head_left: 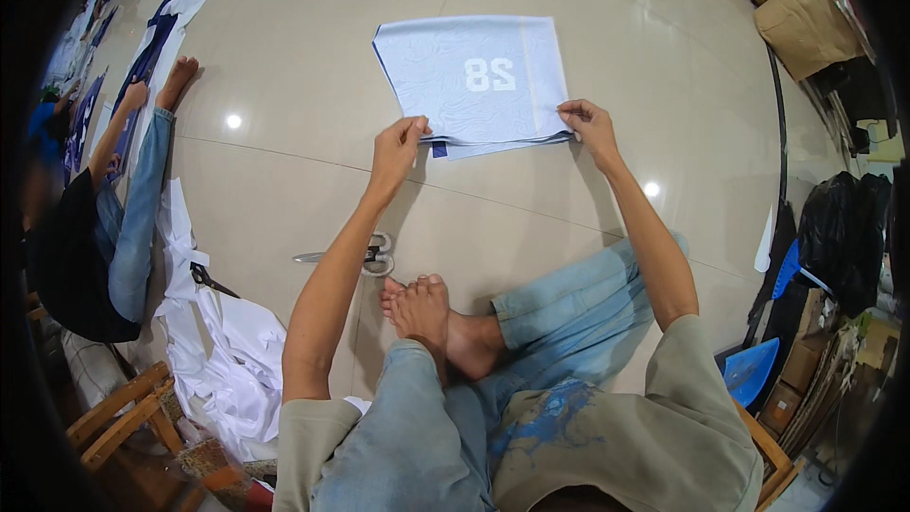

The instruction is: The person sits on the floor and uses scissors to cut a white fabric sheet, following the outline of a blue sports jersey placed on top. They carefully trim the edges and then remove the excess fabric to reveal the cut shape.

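Observation:
A light blue stack of cut fabric pieces [427, 66] lies on the tiled floor in front of me, its layers showing along the near edge. The top piece bears pale mirrored print, and a small dark blue patch shows under the near left corner. With fingers pinched, my left hand [398, 150] grips that near left corner. My right hand [590, 128] pinches the near right corner in the same way. Scissors [377, 254] with pale wrapped handles rest on the floor by my feet, below my left forearm, blades pointing left.
White cloth scraps [232, 360] are heaped at lower left with dark-handled scissors [210, 277] on them. Another person [142, 209] sits at far left beside long blue and white cloth. A blue dustpan [751, 370], black bags [844, 228] and a brown paper sack [806, 28] line the right side.

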`<state>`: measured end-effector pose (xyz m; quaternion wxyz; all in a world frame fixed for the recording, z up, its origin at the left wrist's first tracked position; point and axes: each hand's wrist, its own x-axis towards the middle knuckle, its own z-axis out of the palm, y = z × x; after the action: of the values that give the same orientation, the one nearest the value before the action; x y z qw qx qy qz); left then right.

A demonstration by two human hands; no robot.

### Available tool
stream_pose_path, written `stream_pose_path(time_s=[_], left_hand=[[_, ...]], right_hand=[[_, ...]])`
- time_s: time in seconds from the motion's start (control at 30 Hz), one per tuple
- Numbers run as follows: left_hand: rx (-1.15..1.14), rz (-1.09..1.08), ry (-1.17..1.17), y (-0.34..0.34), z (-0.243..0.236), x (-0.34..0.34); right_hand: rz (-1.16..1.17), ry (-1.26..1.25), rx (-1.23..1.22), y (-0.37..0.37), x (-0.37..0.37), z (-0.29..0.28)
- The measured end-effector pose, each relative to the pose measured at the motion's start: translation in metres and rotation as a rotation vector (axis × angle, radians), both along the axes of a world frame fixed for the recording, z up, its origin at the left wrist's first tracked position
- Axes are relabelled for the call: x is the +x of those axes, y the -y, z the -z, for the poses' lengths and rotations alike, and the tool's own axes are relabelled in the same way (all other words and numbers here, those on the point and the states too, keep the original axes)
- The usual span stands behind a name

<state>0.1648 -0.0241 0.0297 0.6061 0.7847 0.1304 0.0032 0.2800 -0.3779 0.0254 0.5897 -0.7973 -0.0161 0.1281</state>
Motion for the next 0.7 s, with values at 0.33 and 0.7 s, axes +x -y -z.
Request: stream_pose_path(time_s=[0.33, 0.7], left_hand=[[0.143, -0.001, 0.173, 0.009, -0.006, -0.003], [0.933, 0.222, 0.184, 0.011, 0.005, -0.021]], right_hand=[[0.046, 0.352, -0.369, 0.002, -0.011, -0.012], [-0.302, 1.005, -0.759, -0.109, 0.056, -0.025]])
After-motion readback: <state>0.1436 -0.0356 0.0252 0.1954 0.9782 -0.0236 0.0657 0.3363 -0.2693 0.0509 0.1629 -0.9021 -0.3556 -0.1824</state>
